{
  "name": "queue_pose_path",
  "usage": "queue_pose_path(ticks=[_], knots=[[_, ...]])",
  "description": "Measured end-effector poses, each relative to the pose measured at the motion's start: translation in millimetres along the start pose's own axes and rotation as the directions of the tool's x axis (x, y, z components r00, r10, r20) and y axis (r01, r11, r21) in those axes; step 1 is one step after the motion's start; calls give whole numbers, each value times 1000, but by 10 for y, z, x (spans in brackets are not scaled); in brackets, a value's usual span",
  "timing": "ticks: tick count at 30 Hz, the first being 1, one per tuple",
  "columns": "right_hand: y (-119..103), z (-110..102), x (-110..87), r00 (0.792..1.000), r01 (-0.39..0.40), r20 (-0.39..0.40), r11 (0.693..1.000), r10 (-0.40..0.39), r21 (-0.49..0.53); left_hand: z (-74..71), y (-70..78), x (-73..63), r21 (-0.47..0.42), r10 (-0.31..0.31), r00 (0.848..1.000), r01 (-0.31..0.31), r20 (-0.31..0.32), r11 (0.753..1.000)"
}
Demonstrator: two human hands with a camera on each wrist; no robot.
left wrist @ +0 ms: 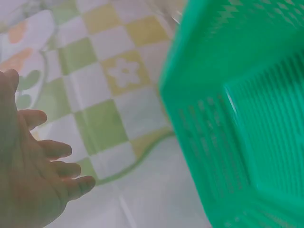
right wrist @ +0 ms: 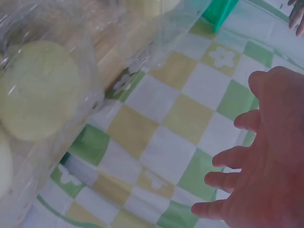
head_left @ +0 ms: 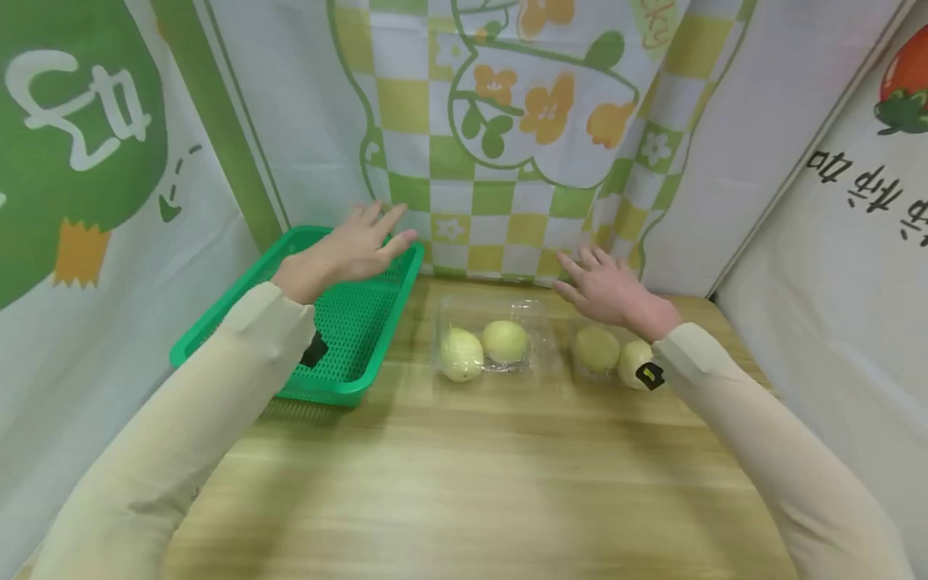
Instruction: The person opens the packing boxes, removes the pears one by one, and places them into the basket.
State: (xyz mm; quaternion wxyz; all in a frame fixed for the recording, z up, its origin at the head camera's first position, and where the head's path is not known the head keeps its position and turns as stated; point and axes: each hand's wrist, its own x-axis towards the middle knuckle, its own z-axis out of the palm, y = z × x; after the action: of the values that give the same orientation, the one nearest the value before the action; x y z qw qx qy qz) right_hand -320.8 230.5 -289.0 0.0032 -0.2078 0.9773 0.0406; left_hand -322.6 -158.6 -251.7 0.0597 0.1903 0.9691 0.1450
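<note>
My left hand [head_left: 348, 248] hovers with spread fingers over the far right part of a green plastic basket [head_left: 348, 385], holding nothing. In the left wrist view the left hand [left wrist: 38, 166] is apart from the basket [left wrist: 209, 142]. My right hand [head_left: 605, 286], fingers also spread, hangs above the back of a clear plastic box with two pale yellow round fruits [head_left: 596, 349]. The right wrist view shows the right hand [right wrist: 261, 156] empty, away from a fruit [right wrist: 42, 90] behind clear plastic. Between the hands stands another clear plastic box [head_left: 540, 322] with two similar fruits [head_left: 505, 341].
All of it stands on a wooden table [head_left: 464, 483]. A checked green, yellow and white curtain [head_left: 500, 209] hangs at the table's back edge. Printed white side walls [head_left: 834, 266] close in on both sides. A black wrist device [head_left: 649, 375] sits under the right sleeve.
</note>
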Motion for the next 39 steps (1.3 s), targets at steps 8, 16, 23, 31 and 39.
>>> queue_pose_path(ticks=[8, 16, 23, 31, 39], knots=[[-57, 101, -84, 992, 75, -107, 990, -62, 120, 174, 215, -125, -195, 81, 994, -94, -72, 976], [-148, 227, -157, 939, 228, -297, 959, -171, 170, 367, 423, -231, -276, 174, 967, -222, -188, 935], [-241, 370, -224, 883, 323, -398, 937, -249, 131, 578, 533, -246, -341, 175, 960, -243, -219, 908], [-408, 485, -257, 825, 398, -471, 913, -312, 91, 810, 597, -300, -387, 145, 962, -228, -232, 893], [-548, 671, -274, 793, 445, -508, 889, -336, 105, 1131, 656, -322, -384, 137, 959, -227, -247, 895]])
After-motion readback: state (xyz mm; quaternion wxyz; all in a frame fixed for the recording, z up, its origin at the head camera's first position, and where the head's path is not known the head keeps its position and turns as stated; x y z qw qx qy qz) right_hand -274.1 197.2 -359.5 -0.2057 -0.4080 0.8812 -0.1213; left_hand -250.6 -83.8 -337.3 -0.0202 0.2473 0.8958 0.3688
